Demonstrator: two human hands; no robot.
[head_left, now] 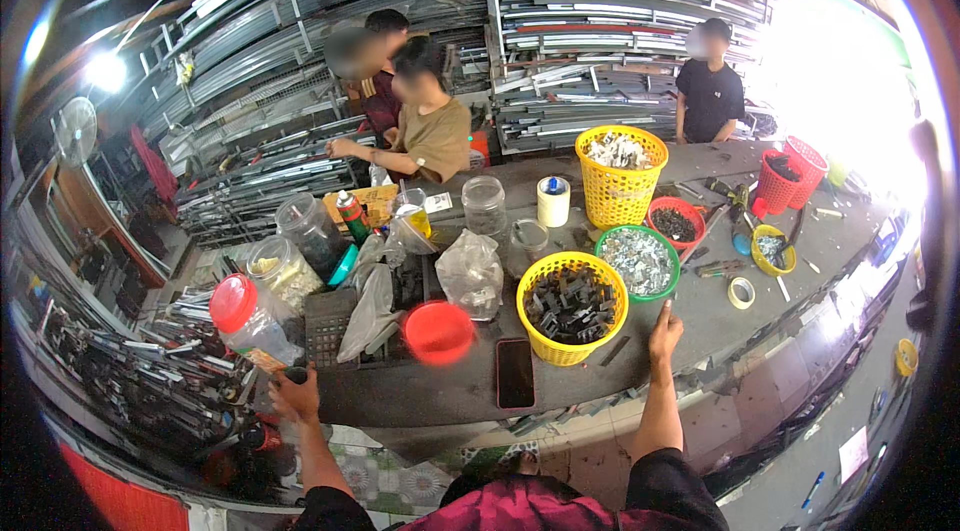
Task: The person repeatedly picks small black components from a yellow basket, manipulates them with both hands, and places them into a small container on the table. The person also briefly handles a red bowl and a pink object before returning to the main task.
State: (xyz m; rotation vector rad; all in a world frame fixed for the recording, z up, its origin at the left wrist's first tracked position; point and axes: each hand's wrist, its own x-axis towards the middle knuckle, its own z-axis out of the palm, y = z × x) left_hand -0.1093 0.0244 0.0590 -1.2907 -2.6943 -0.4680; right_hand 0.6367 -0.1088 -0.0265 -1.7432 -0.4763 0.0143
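My left hand [295,397] is closed around a dark, round-topped thing [296,374] at the table's left edge, too small to name. Right beside it leans a clear plastic jar with a red lid [234,304]. My right hand [664,335] is at the near side of the table, one finger stretched toward the rim of a green basket [672,287] of small shiny metal pieces. Nothing shows in that hand. Left of it stands a yellow basket [536,329] of black parts. A phone [515,373] lies between my hands, below a blurred red bowl [438,333].
Clear jars [484,205], a crumpled plastic bag [470,274] and a spray can [352,216] crowd the left half. A tall yellow basket [620,176], red baskets [776,181] and a tape roll [741,293] stand farther right. Three people are beyond the table, before racks of metal profiles [620,31].
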